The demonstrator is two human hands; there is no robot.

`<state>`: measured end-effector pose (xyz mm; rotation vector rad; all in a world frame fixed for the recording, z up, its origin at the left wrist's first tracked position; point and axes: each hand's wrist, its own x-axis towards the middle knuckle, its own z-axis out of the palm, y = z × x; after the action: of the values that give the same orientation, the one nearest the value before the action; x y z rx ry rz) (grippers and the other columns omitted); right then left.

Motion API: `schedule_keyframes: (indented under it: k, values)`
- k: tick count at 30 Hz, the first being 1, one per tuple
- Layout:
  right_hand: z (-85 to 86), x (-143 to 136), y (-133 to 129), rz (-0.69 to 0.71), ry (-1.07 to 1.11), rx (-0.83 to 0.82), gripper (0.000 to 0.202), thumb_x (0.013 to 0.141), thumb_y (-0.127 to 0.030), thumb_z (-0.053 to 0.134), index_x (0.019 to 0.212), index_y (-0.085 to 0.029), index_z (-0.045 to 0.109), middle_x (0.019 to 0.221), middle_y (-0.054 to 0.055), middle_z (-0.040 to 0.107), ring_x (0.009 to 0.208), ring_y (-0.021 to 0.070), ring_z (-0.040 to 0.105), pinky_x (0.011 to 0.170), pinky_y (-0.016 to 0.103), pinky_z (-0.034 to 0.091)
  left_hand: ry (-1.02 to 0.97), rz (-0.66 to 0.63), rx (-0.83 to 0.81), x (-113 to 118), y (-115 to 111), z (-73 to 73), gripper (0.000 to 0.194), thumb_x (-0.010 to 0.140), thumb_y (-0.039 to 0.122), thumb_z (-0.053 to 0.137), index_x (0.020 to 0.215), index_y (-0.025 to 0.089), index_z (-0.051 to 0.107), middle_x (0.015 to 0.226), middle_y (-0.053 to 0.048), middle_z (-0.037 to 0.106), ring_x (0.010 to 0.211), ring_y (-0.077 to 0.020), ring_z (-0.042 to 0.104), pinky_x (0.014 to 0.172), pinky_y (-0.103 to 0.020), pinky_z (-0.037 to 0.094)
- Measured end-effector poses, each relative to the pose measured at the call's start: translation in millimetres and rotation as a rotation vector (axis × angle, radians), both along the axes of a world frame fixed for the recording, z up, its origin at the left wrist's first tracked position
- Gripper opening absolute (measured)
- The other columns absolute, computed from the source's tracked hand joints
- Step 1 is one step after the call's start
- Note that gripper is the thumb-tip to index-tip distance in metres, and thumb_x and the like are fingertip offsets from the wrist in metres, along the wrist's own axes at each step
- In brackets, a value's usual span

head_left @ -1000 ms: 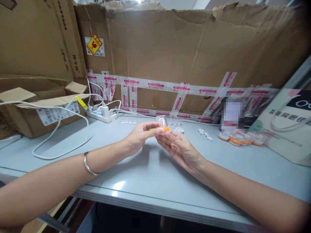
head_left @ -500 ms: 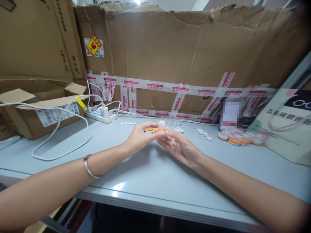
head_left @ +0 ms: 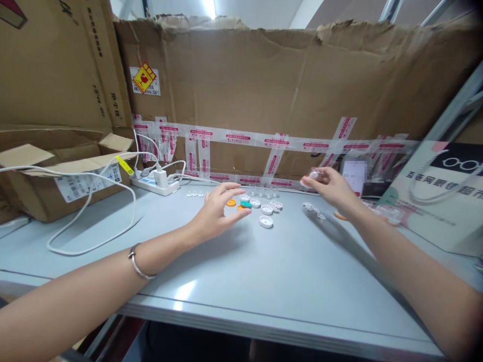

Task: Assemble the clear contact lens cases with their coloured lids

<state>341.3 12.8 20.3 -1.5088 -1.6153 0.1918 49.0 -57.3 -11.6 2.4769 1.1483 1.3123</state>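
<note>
Clear plastic pc [head_left: 314,174], orange-edged, pinched in our R hand [head_left: 334,187] over worktop [head_left: 287,271]: prob. carrying, next needs gentle set-down. Our L hand's [head_left: 217,211] grip: wide, nr teal pc [head_left: 245,204].

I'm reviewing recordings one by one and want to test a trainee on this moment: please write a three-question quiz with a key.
1. Which hand holds the small clear-and-white piece? A) neither; B) only the right hand; C) both.
2. True or false: the left hand is clenched into a fist.
3. Fill in: by the left hand, one small flat piece is neither orange nor white but ____.

Key:
1. B.
2. False; its thumb and fingers are spread apart.
3. Teal.
</note>
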Motion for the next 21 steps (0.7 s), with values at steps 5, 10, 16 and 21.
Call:
schedule_keyframes:
  k: [5, 10, 16, 21]
  values:
    - [-4.4, 57.9, 21.4, -0.339, -0.481, -0.146, 0.034, 0.072, -0.032, 0.055, 0.099, -0.012, 0.049, 0.104, 0.023, 0.059, 0.093, 0.0296, 0.056, 0.069, 0.035, 0.037, 0.058, 0.121, 0.070, -14.9, 13.5, 10.3, 0.030, 0.080, 0.033, 0.055, 0.108, 0.020, 0.056, 0.118, -0.008, 0.051, 0.112, -0.0227, 0.045, 0.095, -0.040, 0.035]
    - [-18.8, 69.6, 22.0, -0.395, -0.676, -0.250, 0.032, 0.071, -0.031, 0.052, 0.097, -0.013, 0.048, 0.091, 0.028, 0.061, 0.089, 0.0382, 0.056, 0.068, 0.043, 0.031, 0.198, 0.296, 0.091, -39.3, 34.0, 19.7, 0.028, 0.080, 0.035, 0.051, 0.102, 0.019, 0.060, 0.113, -0.009, 0.054, 0.107, -0.0247, 0.048, 0.092, -0.039, 0.036]
    - [-25.8, 78.7, 23.2, -0.370, -0.801, -0.295, 0.023, 0.071, -0.029, 0.052, 0.090, -0.016, 0.049, 0.083, 0.024, 0.062, 0.078, 0.0314, 0.059, 0.061, 0.037, 0.031, 0.499, 0.423, -0.224, -90.7, 62.7, 25.6, 0.024, 0.071, 0.026, 0.053, 0.091, 0.019, 0.065, 0.104, -0.008, 0.062, 0.096, -0.0251, 0.056, 0.082, -0.031, 0.041]
    - [-28.6, 83.4, 24.3, -0.376, -0.822, -0.277, 0.026, 0.072, -0.032, 0.050, 0.091, -0.014, 0.049, 0.089, 0.025, 0.061, 0.079, 0.0305, 0.058, 0.059, 0.035, 0.031, 0.493, 0.469, -0.280, -116.7, 78.8, 18.5, 0.025, 0.061, 0.019, 0.055, 0.083, 0.015, 0.067, 0.091, -0.010, 0.068, 0.083, -0.0261, 0.061, 0.072, -0.029, 0.043]
